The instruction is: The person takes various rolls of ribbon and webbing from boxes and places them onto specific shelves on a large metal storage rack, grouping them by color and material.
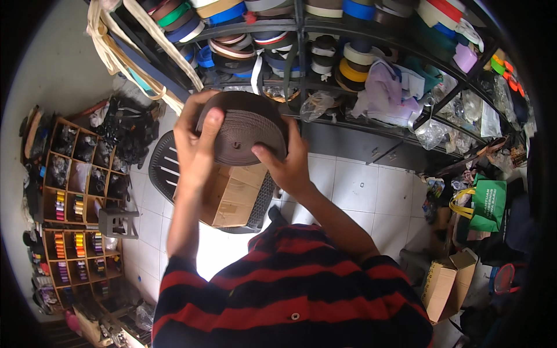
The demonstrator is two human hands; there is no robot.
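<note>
Between my two hands is a large roll of dark brown webbing (246,124), its coiled flat side tilted toward me. My left hand (197,130) grips the roll's left edge, with the thumb laid across the coil. On the other side my right hand (287,156) clasps the right edge, its thumb pressing near the coil's lower rim. The remaining fingers of both hands are partly hidden behind the roll. Below it, a cardboard box (235,197) rests on a black plastic chair (165,165), partly covered by my forearm and the roll.
Ahead stands a dark shelf rack (249,27) stacked with many-coloured webbing rolls. Pale straps (168,46) hang at its left. A wooden cubby shelf (69,223) with thread spools is at left, near a grey stool (119,223). At right are a green bag (488,203) and an open carton (447,284).
</note>
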